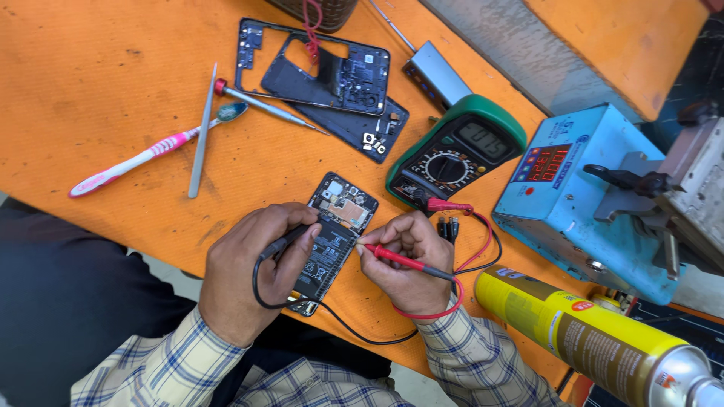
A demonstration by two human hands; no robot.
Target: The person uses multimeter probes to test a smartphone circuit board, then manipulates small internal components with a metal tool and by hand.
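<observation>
**Probes on the opened phone, near edge of the table**

Head view. Your left hand [245, 275] is curled closed around the black probe [290, 240], its tip resting on the opened phone [332, 237]. Your right hand [407, 260] pinches the red probe [403, 260] between thumb and fingers, tip touching the phone's right side. The phone lies tilted, board and battery exposed, close to the near edge of the orange table [113, 68], between both hands.

Black and red leads loop under your wrists and run up to the green multimeter [460, 151], just beyond your right hand. Toward the far edge: a phone frame [313, 64] overlapping a dark back cover [362, 128]. Left of those, a screwdriver [264, 102], a grey pry tool [202, 132] and a pink toothbrush [151, 154]. At the right edge, a blue box unit [581, 200] with red digits; near corner, a yellow spray can [588, 335] lying on its side.
</observation>
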